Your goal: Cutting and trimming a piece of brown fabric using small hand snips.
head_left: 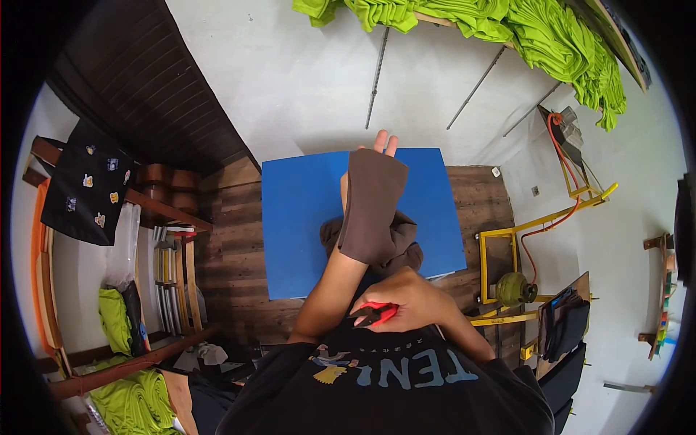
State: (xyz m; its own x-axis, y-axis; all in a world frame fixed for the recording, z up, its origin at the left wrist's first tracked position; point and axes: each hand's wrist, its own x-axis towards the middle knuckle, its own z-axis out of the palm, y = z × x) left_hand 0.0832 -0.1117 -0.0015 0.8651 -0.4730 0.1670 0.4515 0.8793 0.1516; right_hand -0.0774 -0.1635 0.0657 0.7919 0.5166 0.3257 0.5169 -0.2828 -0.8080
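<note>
Brown cloth (373, 206) lies over my left hand (386, 143) and part of its forearm. Two straight, slightly parted fingertips stick out past the cloth's far edge; the rest of that hand is mostly covered. More of the same cloth hangs bunched to the right of and below the wrist, above a blue tabletop (297, 217). Close to my chest, my right hand (407, 293) is closed around small snips (380, 313) with red handles and dark blades, which point left. The snips are apart from the cloth.
Lime-green cloth (558, 43) is piled on a shelf at the far right, with more green cloth (134, 402) at lower left. A yellow metal frame (500, 232) with a gas cylinder (511, 288) stands right of the table. A black printed bag (90, 188) hangs at left.
</note>
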